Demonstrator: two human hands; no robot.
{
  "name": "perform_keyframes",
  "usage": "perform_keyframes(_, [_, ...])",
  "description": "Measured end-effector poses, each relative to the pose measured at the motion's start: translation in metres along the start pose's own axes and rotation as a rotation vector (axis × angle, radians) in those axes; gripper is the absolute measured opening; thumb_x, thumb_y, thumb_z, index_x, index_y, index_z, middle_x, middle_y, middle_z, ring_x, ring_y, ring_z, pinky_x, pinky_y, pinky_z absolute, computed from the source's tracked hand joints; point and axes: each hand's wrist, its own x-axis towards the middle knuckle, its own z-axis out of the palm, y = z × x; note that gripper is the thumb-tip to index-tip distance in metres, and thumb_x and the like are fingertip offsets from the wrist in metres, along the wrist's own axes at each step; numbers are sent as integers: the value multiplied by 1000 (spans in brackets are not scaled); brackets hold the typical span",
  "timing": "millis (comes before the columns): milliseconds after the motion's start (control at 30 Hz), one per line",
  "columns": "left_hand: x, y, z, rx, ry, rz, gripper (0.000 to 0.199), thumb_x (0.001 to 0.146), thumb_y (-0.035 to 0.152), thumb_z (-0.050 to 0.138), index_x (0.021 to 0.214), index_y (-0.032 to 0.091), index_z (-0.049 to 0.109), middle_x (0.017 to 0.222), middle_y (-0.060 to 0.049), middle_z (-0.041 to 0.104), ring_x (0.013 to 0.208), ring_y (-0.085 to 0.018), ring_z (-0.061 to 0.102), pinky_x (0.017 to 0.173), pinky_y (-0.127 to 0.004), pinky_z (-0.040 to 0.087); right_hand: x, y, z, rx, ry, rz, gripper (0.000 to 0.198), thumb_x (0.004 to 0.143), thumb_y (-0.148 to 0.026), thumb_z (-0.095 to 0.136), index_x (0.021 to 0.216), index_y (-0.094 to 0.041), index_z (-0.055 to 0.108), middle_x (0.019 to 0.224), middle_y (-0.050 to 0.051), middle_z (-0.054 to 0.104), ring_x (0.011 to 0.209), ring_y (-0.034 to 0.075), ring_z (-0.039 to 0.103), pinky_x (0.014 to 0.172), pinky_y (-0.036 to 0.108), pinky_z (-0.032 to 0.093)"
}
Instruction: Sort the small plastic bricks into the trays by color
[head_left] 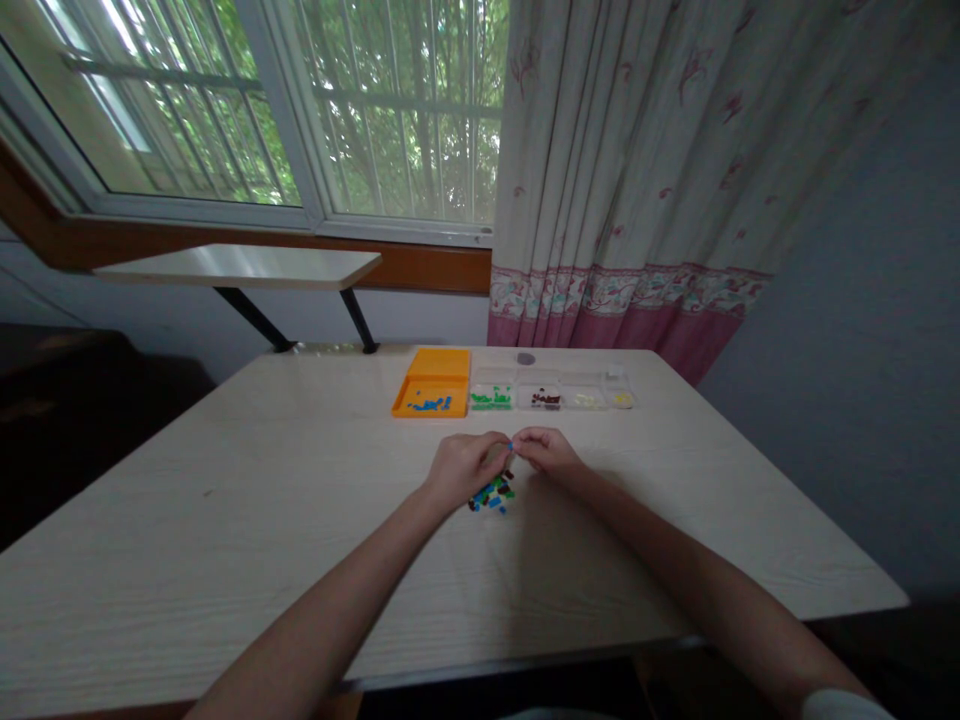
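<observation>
My left hand [463, 466] and my right hand [547, 449] meet above the middle of the table, fingertips closed together in a pinch. Between the fingertips shows a small blue block [511, 446], touched by both hands. Just below them lies a loose pile of small blocks [493, 494] in blue, green, dark brown and white; my left hand covers part of it. Beyond the hands stands an open orange case [397, 399] with blue blocks [431, 404] inside. Beside it, clear compartments hold green blocks [491, 396], dark brown blocks [545, 398], whitish pieces [587, 399] and yellow pieces [622, 399].
The light wooden table [300, 520] reaches back to the wall under a barred window. A small raised shelf [247, 265] on black legs stands at the back left. Behind the boxes lies a grey round object [525, 358]. A patterned curtain [622, 200] hangs at the back right.
</observation>
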Motion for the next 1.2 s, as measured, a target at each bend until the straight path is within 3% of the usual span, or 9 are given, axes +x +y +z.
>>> perform_keyframes(367, [-1,0,1,-99,28,-37,23,79,33,47,90,20,63,51,3,53,48,-7,45,50,-17,31,2,3,0,-5,-6,-10,37,61,-49,59,72,-14,56,45,-8,39,37,3,28,36,17,20])
perform_keyframes(500, [1,-4,-5,-113,211,-88,25,77,36,49,86,18,64,47,4,47,45,-6,41,48,-17,31,-2,2,-4,-221,-12,-123,32,71,-44,53,77,-14,58,57,-3,48,42,4,33,40,17,25])
perform_keyframes(600, [3,-9,-13,-121,389,-142,25,75,37,51,81,17,65,43,6,40,41,-5,36,45,-16,29,-8,-3,-13,-528,-111,-310,20,73,-33,55,81,-16,62,71,0,55,52,6,40,48,18,32])
perform_keyframes(700, [5,-12,-20,-122,507,-167,23,74,35,52,78,17,65,41,7,34,38,-4,32,43,-15,28,-12,-7,-19,-685,-218,-394,20,73,-28,56,89,-18,62,78,2,56,55,6,43,53,18,36])
perform_keyframes(933, [5,-6,-24,-120,572,-141,20,73,33,55,76,16,66,41,8,32,37,-3,30,42,-15,28,-10,-2,-19,-822,-296,-476,22,72,-26,58,93,-21,63,85,3,60,75,12,54,68,23,41])
perform_keyframes(1200, [6,-6,-25,-118,640,-64,15,71,27,59,77,15,65,41,9,33,36,-2,30,40,-14,27,-12,-4,-18,-860,-296,-472,18,73,-25,56,88,-19,63,86,3,60,78,13,54,71,23,41])
